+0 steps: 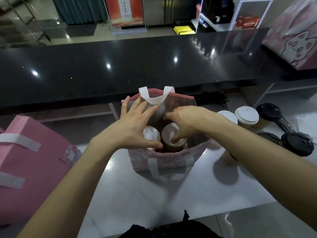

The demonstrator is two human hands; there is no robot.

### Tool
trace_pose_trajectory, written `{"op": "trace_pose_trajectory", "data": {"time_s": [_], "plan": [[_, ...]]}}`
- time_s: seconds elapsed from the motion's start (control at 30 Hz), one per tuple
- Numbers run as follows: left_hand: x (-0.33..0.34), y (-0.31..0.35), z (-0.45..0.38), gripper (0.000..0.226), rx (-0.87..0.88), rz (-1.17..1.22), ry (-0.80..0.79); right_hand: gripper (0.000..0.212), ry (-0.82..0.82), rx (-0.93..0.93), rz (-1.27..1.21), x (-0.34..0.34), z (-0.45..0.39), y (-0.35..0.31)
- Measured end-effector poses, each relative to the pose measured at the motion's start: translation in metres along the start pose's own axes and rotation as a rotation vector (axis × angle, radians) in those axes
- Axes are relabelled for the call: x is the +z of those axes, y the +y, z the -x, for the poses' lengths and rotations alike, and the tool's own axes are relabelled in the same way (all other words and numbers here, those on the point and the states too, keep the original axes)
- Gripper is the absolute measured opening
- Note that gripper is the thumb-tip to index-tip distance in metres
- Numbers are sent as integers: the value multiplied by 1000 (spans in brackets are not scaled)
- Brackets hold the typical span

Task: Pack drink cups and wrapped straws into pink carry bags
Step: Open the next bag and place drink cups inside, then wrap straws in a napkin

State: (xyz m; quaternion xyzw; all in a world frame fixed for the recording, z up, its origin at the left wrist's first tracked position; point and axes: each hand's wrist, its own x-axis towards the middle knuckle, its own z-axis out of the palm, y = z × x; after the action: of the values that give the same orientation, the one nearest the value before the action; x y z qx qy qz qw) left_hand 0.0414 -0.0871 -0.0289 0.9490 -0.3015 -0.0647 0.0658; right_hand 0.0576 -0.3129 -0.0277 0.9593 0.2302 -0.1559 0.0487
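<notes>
Between the hands, pink patterned bag with white handles; white-lidded cups and black-lidded cups right of the right hand.

left hand: fingers spread | right hand: fingers curled down

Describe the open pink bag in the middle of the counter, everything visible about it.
The open pink bag stands upright on the white counter. It looks like soft patterned fabric with white strap handles; the far handle arches above the rim, the near one hangs down the front. Inside stand at least two white-lidded cups. The left hand spreads over its left side; the right hand reaches in, fingers on a lid.
</notes>
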Motion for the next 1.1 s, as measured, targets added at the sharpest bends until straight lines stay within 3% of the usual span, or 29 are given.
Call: {"op": "trace_pose_trajectory", "data": {"time_s": [0.1, 0.23, 0.43, 0.67, 0.9, 1.1], "plan": [[-21, 11, 4, 73, -7, -15, 108, 50, 170, 21, -224, -20, 37, 15], [-41, 49, -5, 53, -18, -4, 141, 44, 385, 107, -394, -28, 89, 47], [-32, 127, -61, 58, 65, -81, 151, 56, 352, 344, -363, 9, 144, 130], [8, 222, -148, 67, -15, -117, 151, 58, 293, 480, -359, 76, 197, 280], [52, 315, -214, 61, -202, -51, 103, 19, 282, 649, -465, 184, 211, 428], [77, 365, -238, 59, -281, 7, 69, 18, 79, 656, -514, 257, 191, 457]]}}
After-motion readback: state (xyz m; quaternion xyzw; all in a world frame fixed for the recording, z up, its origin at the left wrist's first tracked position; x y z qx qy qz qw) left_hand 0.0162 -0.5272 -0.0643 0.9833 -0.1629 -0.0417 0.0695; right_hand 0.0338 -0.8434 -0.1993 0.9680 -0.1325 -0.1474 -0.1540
